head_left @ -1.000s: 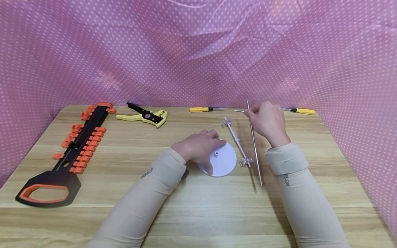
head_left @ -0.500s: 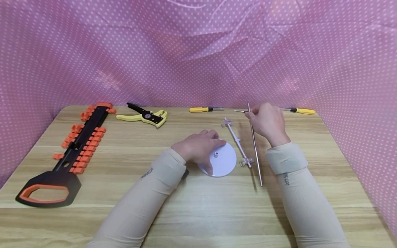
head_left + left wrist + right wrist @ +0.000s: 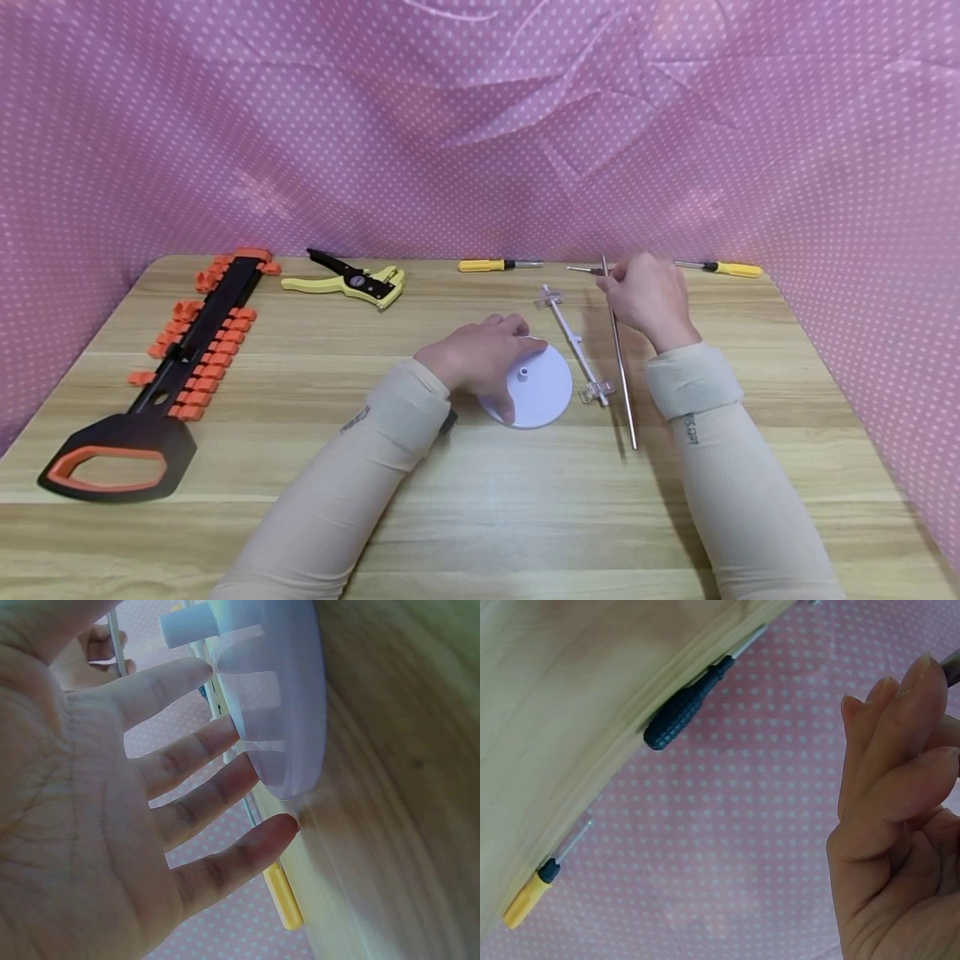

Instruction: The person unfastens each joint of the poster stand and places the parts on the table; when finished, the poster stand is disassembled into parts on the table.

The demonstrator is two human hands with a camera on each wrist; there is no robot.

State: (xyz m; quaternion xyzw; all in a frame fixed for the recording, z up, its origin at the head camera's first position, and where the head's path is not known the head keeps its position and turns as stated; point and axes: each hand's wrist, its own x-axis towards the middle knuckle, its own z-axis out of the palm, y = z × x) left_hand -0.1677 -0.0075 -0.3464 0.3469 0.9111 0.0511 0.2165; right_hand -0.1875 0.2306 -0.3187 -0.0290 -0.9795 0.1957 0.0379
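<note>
A white round disc with a short hollow peg at its centre lies on the wooden table. My left hand rests over its left part, and in the left wrist view the straight fingers reach to the rim of the disc. Farther right, my right hand pinches a thin metal rod near its far end; the near end points toward me. Between the disc and this rod lies a white plastic rod with clear clips on it. The fingers of the right hand are curled.
Along the back edge lie yellow-handled screwdrivers and a dark-handled screwdriver, partly behind my right hand. Yellow-black wire strippers and a black rack with orange clips are on the left. A dark object shows beside my left wrist.
My right hand and the metal rod have shifted slightly right and toward me. The left hand and the disc have stayed in place.
</note>
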